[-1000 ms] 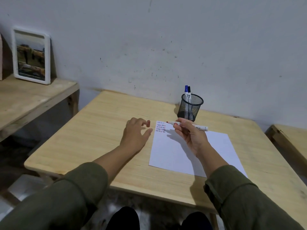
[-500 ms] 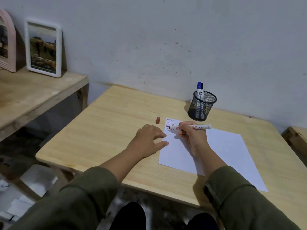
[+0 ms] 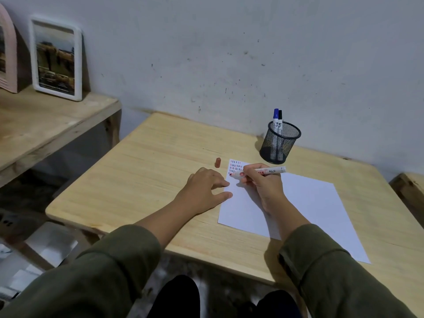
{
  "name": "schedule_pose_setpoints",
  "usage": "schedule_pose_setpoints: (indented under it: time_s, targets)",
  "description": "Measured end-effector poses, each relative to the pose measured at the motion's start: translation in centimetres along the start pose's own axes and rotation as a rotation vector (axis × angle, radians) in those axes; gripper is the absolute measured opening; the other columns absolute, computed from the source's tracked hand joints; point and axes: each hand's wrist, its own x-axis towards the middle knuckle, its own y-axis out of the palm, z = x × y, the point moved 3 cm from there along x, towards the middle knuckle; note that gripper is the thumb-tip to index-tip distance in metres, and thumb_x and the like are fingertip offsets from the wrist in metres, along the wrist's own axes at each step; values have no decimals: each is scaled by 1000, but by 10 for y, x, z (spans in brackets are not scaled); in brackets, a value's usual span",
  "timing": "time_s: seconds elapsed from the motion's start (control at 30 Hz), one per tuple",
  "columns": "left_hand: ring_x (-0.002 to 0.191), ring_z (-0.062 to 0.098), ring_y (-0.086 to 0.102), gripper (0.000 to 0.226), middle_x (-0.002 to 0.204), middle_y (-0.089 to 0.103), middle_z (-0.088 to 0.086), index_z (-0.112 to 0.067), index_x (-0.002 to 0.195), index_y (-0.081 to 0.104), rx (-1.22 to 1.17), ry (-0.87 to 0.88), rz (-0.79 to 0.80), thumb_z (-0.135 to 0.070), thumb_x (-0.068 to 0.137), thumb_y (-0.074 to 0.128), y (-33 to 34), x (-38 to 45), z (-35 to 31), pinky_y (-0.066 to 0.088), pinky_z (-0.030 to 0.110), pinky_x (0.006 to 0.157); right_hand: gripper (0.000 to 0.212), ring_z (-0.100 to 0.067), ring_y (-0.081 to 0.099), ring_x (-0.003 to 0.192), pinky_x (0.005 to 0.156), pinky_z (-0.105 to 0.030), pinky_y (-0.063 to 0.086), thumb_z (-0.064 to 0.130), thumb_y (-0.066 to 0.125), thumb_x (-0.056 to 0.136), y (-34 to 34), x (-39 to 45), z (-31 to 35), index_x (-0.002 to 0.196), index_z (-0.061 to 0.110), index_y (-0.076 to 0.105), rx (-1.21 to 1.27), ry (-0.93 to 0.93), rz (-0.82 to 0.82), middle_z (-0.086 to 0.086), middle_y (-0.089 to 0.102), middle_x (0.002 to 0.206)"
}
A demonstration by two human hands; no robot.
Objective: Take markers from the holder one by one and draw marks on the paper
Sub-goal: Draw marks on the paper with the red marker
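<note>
Head cam, looking down at my desk. My right hand [image 3: 261, 184] is curled tight round the red marker [image 3: 263, 172], fingers wrapped on the barrel near the front, white body sticking out to the right w/ its printed label showing. Tip is down at the paper [image 3: 305, 203], right by the block of short marks [image 3: 235, 166] in the sheet's top-left corner; rows of little red and dark strokes there, too small to count. Can't tell if the tip is actually touching or just above.

My left hand [image 3: 206, 191] is flat-ish on the wooden table [image 3: 142, 171], holding nothing, fingers loosely spread, index and thumb tips reaching the left edge of the sheet. Looks like they're touching that edge.

The red cap [image 3: 217, 162] is off, sitting on the table just left of the sheet's top corner, apart from both hands.

Mesh holder [image 3: 280, 143] stands behind the sheet's top edge, near the wall [image 3: 229, 53], black wire cup, upright. Two markers left in it: blue marker [image 3: 276, 115] and black marker [image 3: 280, 117], caps up, side by side, leaning at the left of the rim.

Off to the left, a lower wooden shelf [image 3: 46, 129] w/ a white-framed picture [image 3: 56, 58] leaning on the wall, and a pink arched frame [image 3: 8, 53] at the very edge. Green sleeves [image 3: 110, 271] on both my arms.
</note>
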Motion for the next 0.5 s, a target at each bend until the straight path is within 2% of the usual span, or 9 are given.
schedule_pose_setpoints:
  time_s: [0.3, 0.5]
  targets:
    - [119, 13, 42, 39, 122, 59, -8, -29, 114, 66, 27, 4, 10, -46, 79, 64, 0, 0, -1, 35, 38, 104, 5, -39, 68, 86, 74, -37, 60, -1, 64, 83, 1, 2, -3, 79, 2, 62, 8, 5, 27, -12, 66, 59]
    - [119, 13, 41, 39, 123, 59, -8, -28, 115, 65, 35, 4, 15, -46, 79, 63, 0, 0, -1, 35, 38, 105, 4, -29, 68, 73, 70, -34, 61, -3, 64, 82, 1, 2, -3, 79, 1, 63, -18, 7, 14, -15, 65, 61]
